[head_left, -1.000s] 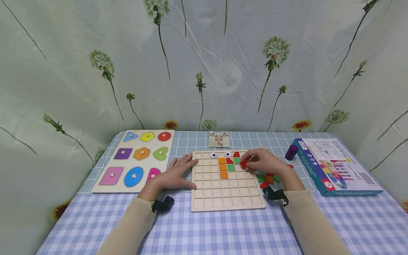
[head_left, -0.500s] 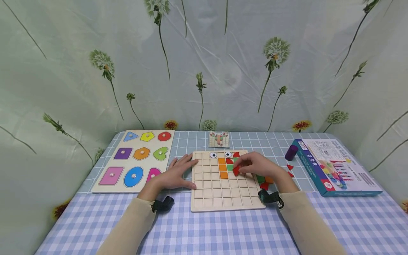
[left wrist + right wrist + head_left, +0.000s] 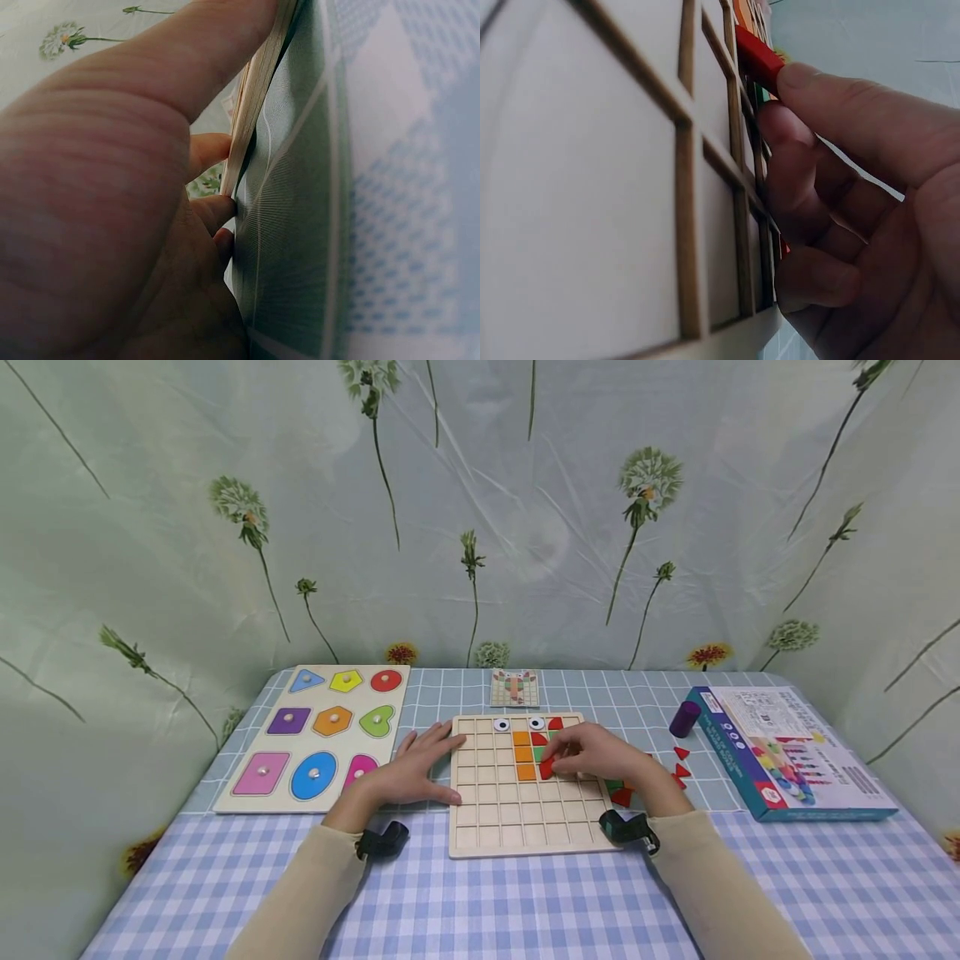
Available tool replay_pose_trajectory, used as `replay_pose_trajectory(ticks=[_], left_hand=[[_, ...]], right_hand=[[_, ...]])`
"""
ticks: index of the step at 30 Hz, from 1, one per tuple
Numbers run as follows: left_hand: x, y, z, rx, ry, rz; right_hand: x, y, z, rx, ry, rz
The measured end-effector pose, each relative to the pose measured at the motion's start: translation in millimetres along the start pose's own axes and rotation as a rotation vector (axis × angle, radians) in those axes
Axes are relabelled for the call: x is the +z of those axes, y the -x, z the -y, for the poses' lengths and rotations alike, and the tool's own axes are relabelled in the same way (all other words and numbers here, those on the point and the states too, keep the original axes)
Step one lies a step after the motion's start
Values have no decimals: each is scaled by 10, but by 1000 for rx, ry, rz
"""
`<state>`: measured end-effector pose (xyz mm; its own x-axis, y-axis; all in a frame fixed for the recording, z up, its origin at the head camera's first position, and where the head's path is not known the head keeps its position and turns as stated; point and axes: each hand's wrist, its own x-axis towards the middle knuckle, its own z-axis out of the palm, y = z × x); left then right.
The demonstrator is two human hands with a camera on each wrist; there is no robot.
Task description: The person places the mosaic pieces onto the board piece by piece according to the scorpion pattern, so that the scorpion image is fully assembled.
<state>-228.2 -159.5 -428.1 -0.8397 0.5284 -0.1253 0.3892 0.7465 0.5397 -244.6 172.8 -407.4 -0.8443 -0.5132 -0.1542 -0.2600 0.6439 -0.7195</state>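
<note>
A wooden grid board [image 3: 536, 825] lies on the checked cloth. Its upper cells hold two eye discs [image 3: 536, 724], a column of orange square tiles [image 3: 527, 772], plus red and green tiles. My right hand [image 3: 592, 752] pinches a red tile [image 3: 547, 768] with a curved edge between thumb and fingers, right beside the lowest orange tile. In the right wrist view that red tile [image 3: 757, 58] tilts close over the grid slots. Along the board's left edge my left hand [image 3: 412, 771] rests with fingers spread; its thumb [image 3: 172, 60] lies at the board's side.
A small pattern card [image 3: 515, 688] sits behind the board. On the left lies a knobbed shape puzzle [image 3: 330, 735]. To the right are loose green and red tiles [image 3: 621, 797], small red triangles [image 3: 681, 753], a purple cylinder [image 3: 685, 719] and a flat box [image 3: 791, 752].
My right hand has moved left and slightly down over the board, carrying the red tile from the right columns to beside the lowest orange tile. The left hand has stayed put.
</note>
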Motion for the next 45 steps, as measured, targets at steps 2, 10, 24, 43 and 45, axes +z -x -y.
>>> replay_pose_trajectory(ticks=[2,10,24,43,45], left_hand=[[-2,2,-1,3,2,-2],[-2,-2,-1,3,-3,3],[2,-5,2,9,7,-6],[2,4,5,13,0,-3],[0,5,3,12,-1,-4]], right_hand=[[9,1,8,-19,8,5],[39,1,12,-74,49,4],[58,-22,31,-65,65,10],[-212,115,-24,66,70,-102],[-254,135,-43,78,89,-122]])
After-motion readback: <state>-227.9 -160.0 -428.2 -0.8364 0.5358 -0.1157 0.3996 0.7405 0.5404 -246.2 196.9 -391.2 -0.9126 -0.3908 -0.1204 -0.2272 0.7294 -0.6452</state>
